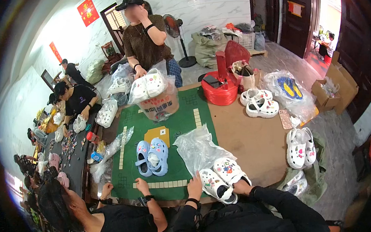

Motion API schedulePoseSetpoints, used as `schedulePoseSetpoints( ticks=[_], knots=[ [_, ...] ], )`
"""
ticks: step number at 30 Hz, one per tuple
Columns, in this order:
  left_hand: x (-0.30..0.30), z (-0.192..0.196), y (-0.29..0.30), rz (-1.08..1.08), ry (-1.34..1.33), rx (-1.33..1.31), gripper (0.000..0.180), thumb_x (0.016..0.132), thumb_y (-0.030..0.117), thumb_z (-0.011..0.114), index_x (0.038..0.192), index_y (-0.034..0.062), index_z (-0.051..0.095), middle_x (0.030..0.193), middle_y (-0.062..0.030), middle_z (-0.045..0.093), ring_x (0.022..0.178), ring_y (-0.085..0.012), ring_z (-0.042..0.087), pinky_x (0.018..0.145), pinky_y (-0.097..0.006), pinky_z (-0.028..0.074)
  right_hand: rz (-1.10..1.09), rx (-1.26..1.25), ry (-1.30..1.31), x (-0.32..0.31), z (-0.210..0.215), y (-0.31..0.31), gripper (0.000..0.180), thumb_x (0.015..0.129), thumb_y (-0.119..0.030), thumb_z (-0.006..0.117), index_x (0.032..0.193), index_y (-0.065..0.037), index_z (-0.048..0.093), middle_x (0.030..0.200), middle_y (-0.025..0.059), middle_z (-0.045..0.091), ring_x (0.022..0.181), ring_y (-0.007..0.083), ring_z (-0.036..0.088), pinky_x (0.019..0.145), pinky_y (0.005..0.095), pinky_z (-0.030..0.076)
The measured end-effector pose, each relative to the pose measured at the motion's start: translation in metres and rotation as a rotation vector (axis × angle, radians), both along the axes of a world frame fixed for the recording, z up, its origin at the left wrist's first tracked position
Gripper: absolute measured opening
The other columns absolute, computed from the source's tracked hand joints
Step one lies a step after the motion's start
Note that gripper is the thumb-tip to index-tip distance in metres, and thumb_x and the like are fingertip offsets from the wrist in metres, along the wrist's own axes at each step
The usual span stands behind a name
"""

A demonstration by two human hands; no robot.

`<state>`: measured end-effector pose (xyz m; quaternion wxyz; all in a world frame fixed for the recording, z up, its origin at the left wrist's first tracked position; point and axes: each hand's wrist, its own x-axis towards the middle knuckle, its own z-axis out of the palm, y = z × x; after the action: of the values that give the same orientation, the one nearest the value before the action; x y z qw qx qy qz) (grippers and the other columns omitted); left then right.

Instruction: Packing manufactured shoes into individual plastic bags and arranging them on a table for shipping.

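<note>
At the near edge of the table, a pair of white clogs (229, 169) with colourful charms lies partly against a clear plastic bag (199, 145). My left hand (194, 187) pinches the near edge of that bag, beside the left clog. My right hand (241, 188) grips the right clog at its heel opening, with some fingers hidden inside. Left of the bag, a pair of light blue clogs (157, 157) with charms rests on the green mat (180, 129).
A co-worker's hands (142, 186) are close on my left. Across the table, a standing person holds bagged white clogs (154, 84) by a clear bucket (160, 107). Rightward lie more white clogs (297, 148), a phone (285, 119) and a red round container (221, 93).
</note>
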<state>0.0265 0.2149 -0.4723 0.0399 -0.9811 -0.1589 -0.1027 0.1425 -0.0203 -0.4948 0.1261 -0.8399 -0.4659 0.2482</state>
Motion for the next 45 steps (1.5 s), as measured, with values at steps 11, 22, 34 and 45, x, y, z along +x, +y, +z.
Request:
schedulePoseSetpoints(
  ticks=[11, 22, 34, 45],
  knots=[
    [0.017, 0.011, -0.007, 0.003, -0.004, -0.075, 0.03, 0.077, 0.014, 0.049, 0.105, 0.0061, 0.048, 0.075, -0.0066, 0.057, 0.06, -0.0208, 0.059, 0.047, -0.03, 0.047, 0.031, 0.131, 0.062, 0.02, -0.066, -0.004, 0.033, 0.067, -0.025, 0.055, 0.086, 0.001, 0.061, 0.084, 0.023, 0.059, 0.079, 0.0353, 0.058, 0.073, 0.0419, 0.045],
    [0.015, -0.021, -0.026, 0.094, -0.019, -0.395, 0.033, 0.082, 0.016, 0.047, 0.112, 0.0026, 0.043, 0.07, -0.0107, 0.056, 0.056, -0.0287, 0.057, 0.043, -0.038, 0.043, -0.39, -0.405, 1.379, 0.067, -0.018, -0.029, 0.028, 0.087, -0.018, 0.043, 0.11, -0.005, 0.052, 0.105, 0.0129, 0.055, 0.093, 0.0325, 0.054, 0.083, 0.0452, 0.042],
    [0.011, 0.013, -0.035, 0.06, 0.026, -0.449, 0.038, 0.081, 0.013, 0.047, 0.117, 0.0031, 0.041, 0.077, -0.0105, 0.054, 0.061, -0.0255, 0.057, 0.046, -0.035, 0.044, 0.46, 0.371, -0.256, 0.091, 0.083, 0.105, 0.055, 0.059, -0.03, 0.069, 0.103, 0.0, 0.053, 0.1, 0.0164, 0.053, 0.095, 0.0317, 0.049, 0.085, 0.0423, 0.037],
    [0.012, 0.013, -0.046, 0.088, -0.1, -0.432, 0.029, 0.081, 0.025, 0.05, 0.105, 0.0095, 0.045, 0.079, -0.0084, 0.057, 0.064, -0.0262, 0.058, 0.051, -0.037, 0.045, 0.571, 0.502, -0.552, 0.078, 0.065, 0.135, 0.039, 0.057, -0.026, 0.066, 0.088, -0.006, 0.054, 0.094, 0.0109, 0.052, 0.089, 0.0286, 0.049, 0.083, 0.0443, 0.034]
  ],
)
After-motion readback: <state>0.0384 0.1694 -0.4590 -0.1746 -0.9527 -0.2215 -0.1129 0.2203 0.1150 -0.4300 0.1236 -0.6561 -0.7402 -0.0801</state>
